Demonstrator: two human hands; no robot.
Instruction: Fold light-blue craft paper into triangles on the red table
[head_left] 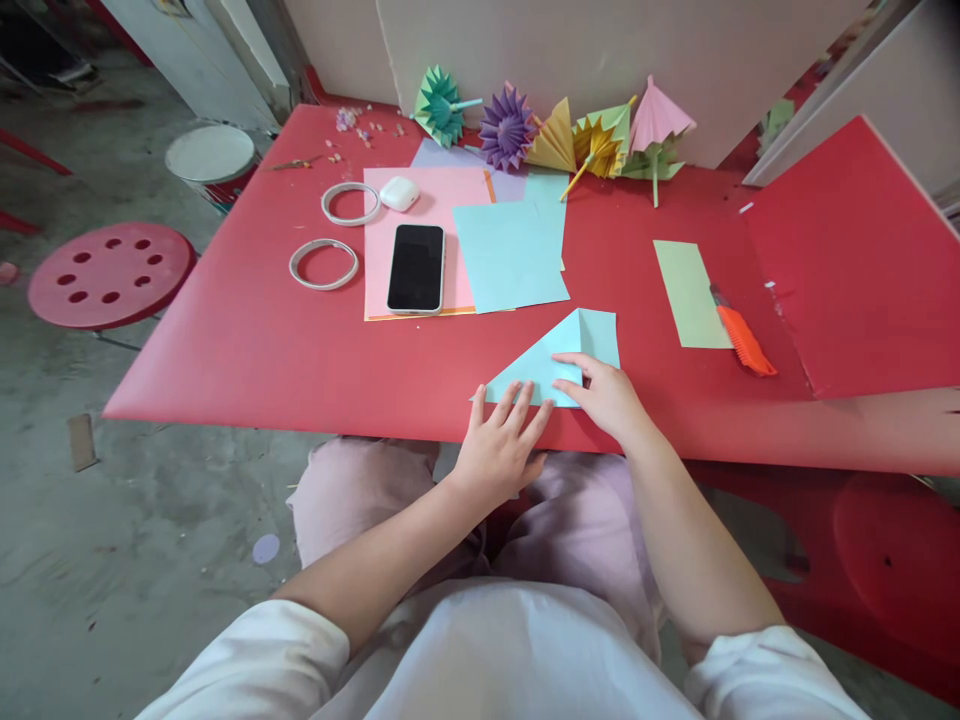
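A light blue sheet of paper [559, 345], folded over into a triangle with a strip left flat at its right, lies near the front edge of the red table. My left hand [501, 440] rests with spread fingers along its lower left edge, fingertips on the paper. On the right part of the fold, my right hand [600, 392] lies with thumb and forefinger apart, touching the surface. Just beyond are more light blue sheets [510, 255].
A black-screened phone [416, 268] and a white earbud case [399, 193] lie on pink paper [379, 245]. Two tape rolls [324, 265] sit left. An orange cutter [744, 340] touches a pale green strip [686, 290]. Folded paper umbrellas [508, 128] line the back. A red stool [112, 270] stands left.
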